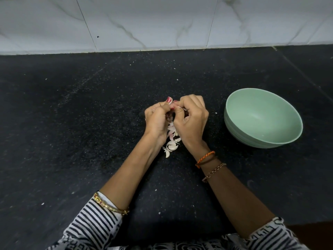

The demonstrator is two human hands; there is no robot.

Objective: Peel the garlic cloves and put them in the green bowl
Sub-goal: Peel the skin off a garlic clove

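A clove sits pinched between both hands above the counter, mostly hidden; the left hand and right hand each curl their grip on it; cloves and peels lie beneath; the green bowl stands well right.

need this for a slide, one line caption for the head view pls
Both hands pinch a garlic clove above a small pile of cloves on a black counter, green bowl empty at right.

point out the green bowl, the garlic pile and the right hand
green bowl (232, 112): head view, left rim
garlic pile (172, 146): head view, a clove
right hand (193, 120): head view, back of the hand
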